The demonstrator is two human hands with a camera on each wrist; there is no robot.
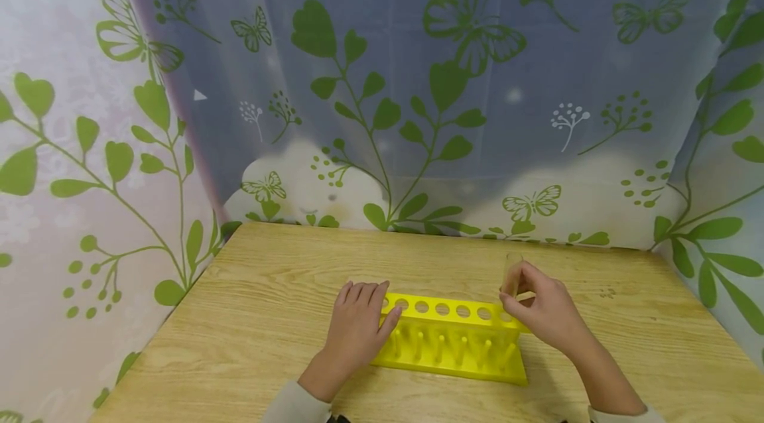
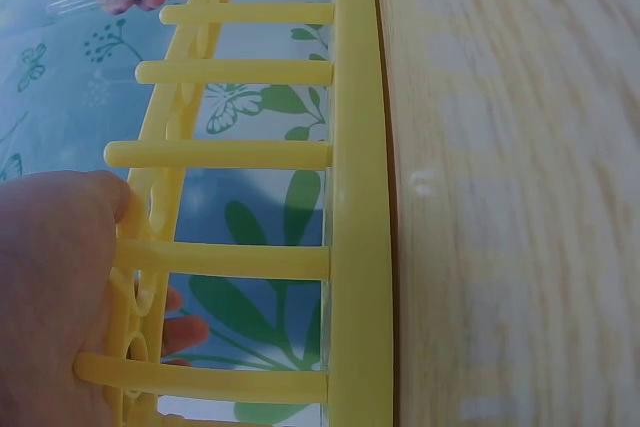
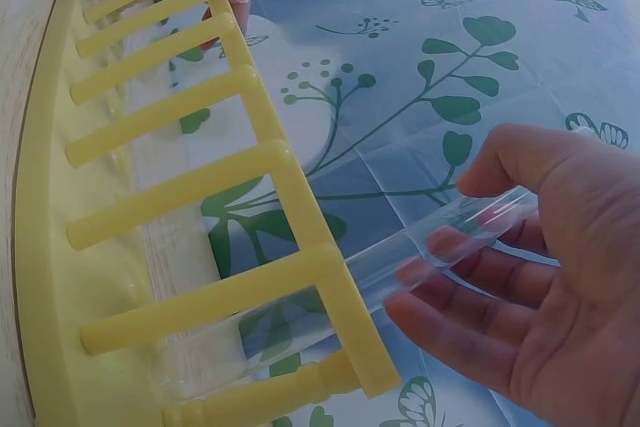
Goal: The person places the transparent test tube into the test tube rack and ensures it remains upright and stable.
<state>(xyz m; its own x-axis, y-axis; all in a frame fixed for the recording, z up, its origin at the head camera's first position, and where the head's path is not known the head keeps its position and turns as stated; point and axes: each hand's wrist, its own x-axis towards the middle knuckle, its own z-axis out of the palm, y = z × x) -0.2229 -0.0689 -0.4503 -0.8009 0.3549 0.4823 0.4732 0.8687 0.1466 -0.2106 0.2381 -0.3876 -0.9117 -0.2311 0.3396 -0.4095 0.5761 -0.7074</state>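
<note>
A yellow plastic test tube rack (image 1: pixel 450 370) stands on the table, with a row of round holes along its top bar and upright pegs behind and below it. My left hand (image 1: pixel 358 322) grips the rack's left end, thumb on the near side of the top bar and fingers over the far side. At the right end, my right hand (image 1: pixel 546 310) pinches a clear glass test tube (image 3: pixel 375 272) near its upper part. In the right wrist view the tube passes through the end hole, its lower part below the top bar and close to the base.
The rack rests on a wood-grain table (image 1: pixel 268 317). Behind it hangs a blue-grey curtain (image 1: pixel 394 78) printed with green leaves and butterflies, and similar cloth (image 1: pixel 65 144) lines the left side. The other rack holes in view hold no tubes.
</note>
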